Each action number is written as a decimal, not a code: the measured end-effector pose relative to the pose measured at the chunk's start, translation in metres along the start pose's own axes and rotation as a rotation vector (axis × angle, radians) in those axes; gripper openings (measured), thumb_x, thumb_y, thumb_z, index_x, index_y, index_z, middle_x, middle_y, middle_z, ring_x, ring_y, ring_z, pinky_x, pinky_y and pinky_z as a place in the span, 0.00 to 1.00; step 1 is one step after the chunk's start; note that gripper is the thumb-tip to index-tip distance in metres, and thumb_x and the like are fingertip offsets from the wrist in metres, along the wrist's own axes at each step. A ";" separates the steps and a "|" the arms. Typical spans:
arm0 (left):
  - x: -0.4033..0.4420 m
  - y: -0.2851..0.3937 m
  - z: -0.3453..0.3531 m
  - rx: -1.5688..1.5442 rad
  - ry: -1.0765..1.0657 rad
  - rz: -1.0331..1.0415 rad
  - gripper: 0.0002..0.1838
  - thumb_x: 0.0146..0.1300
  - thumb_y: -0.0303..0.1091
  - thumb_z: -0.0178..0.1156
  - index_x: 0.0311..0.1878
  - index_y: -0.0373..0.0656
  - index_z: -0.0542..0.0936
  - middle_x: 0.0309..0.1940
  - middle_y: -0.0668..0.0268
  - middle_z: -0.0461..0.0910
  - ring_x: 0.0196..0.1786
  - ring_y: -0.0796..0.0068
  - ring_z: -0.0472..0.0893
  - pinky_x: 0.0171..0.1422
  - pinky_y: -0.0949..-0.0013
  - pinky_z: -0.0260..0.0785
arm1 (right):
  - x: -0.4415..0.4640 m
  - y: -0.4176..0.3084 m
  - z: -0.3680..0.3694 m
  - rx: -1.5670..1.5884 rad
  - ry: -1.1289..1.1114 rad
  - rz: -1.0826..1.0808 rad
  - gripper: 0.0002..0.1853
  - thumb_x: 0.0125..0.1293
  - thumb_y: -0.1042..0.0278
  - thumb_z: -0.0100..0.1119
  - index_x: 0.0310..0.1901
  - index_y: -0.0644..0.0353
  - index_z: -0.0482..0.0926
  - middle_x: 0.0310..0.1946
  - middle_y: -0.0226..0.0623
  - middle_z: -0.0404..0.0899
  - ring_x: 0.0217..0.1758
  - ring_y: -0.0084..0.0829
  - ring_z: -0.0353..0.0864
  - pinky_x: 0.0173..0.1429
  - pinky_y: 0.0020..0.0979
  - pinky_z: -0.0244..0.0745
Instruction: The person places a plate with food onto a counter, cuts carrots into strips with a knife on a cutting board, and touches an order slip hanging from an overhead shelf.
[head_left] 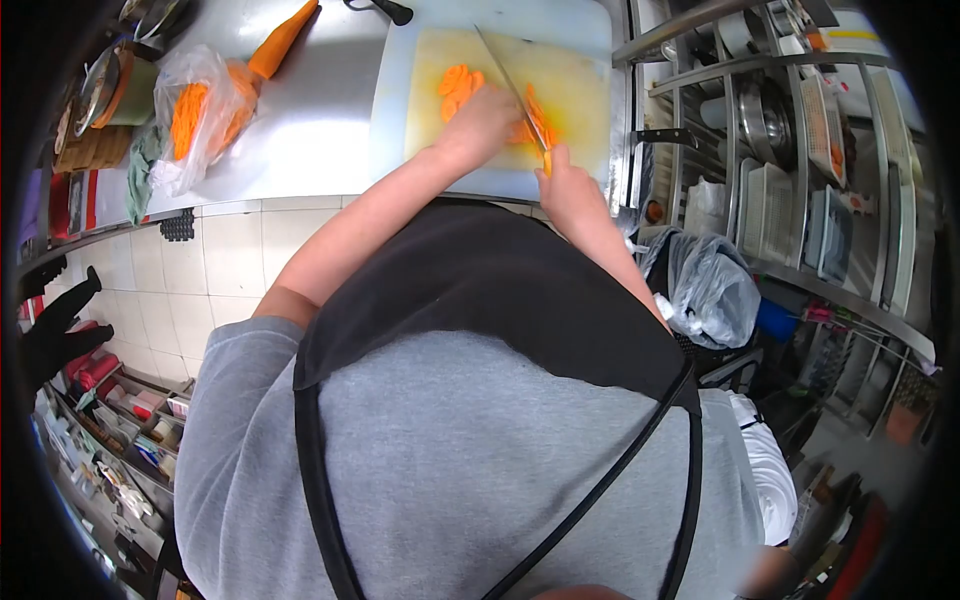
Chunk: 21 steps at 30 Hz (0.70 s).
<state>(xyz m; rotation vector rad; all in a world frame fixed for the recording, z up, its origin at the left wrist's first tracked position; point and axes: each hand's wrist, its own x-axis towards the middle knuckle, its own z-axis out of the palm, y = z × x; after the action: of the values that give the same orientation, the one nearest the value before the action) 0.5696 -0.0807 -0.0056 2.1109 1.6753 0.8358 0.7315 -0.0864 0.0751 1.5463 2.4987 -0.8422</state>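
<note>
My right hand is closed around the yellow-orange handle of a kitchen knife. The long blade points away from me and slants to the left over a yellow-stained cutting board. On the left side of the blade, my left hand is bent over carrot slices, its fingertips partly hidden against them. Round carrot slices lie overlapped beyond that hand. Thin carrot strips are heaped along the right side of the blade.
A larger pale board lies under the cutting board. To the left are a plastic bag of shredded carrot and a whole carrot. A black-handled knife sits at the right edge, beside a metal rack with trays.
</note>
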 end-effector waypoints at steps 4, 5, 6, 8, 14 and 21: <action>0.000 0.004 -0.006 -0.035 0.016 0.048 0.10 0.47 0.23 0.57 0.36 0.38 0.80 0.37 0.62 0.75 0.41 0.59 0.71 0.49 0.64 0.67 | 0.024 0.031 0.044 0.027 0.156 -0.010 0.14 0.61 0.64 0.48 0.42 0.65 0.61 0.25 0.62 0.74 0.31 0.62 0.73 0.38 0.53 0.68; 0.001 0.005 -0.008 -0.030 0.017 0.076 0.10 0.47 0.22 0.57 0.35 0.37 0.79 0.37 0.61 0.75 0.41 0.58 0.71 0.49 0.64 0.67 | 0.031 0.030 0.045 0.030 0.179 -0.057 0.14 0.61 0.65 0.48 0.41 0.65 0.61 0.25 0.62 0.74 0.31 0.62 0.73 0.38 0.53 0.68; 0.002 0.008 -0.012 -0.029 0.016 0.083 0.10 0.47 0.22 0.57 0.35 0.37 0.79 0.37 0.61 0.75 0.41 0.58 0.71 0.49 0.64 0.67 | 0.035 0.028 0.042 0.033 0.205 -0.103 0.14 0.61 0.65 0.48 0.41 0.65 0.61 0.25 0.62 0.74 0.31 0.62 0.73 0.38 0.53 0.68; 0.005 0.016 -0.020 -0.011 -0.075 0.010 0.09 0.47 0.23 0.57 0.35 0.37 0.79 0.36 0.61 0.75 0.41 0.58 0.71 0.48 0.63 0.67 | 0.039 0.023 0.034 0.005 0.175 -0.062 0.14 0.61 0.65 0.48 0.41 0.65 0.61 0.25 0.62 0.74 0.31 0.62 0.74 0.38 0.53 0.68; -0.001 0.004 -0.004 0.000 0.039 0.012 0.09 0.46 0.24 0.58 0.34 0.38 0.79 0.34 0.61 0.75 0.41 0.58 0.71 0.47 0.63 0.67 | 0.008 0.017 0.026 -0.006 0.086 0.032 0.14 0.61 0.65 0.49 0.41 0.65 0.61 0.25 0.62 0.74 0.31 0.61 0.74 0.37 0.53 0.68; 0.003 0.010 -0.012 0.010 0.000 0.058 0.07 0.47 0.25 0.57 0.32 0.38 0.79 0.34 0.61 0.75 0.40 0.59 0.71 0.47 0.63 0.67 | 0.039 0.020 0.040 0.005 0.179 -0.075 0.14 0.60 0.65 0.49 0.41 0.66 0.60 0.25 0.62 0.74 0.32 0.61 0.74 0.37 0.54 0.67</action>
<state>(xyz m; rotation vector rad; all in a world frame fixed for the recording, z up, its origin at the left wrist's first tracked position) 0.5708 -0.0814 0.0104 2.1760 1.6287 0.8463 0.7211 -0.0680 0.0197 1.6060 2.6959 -0.7511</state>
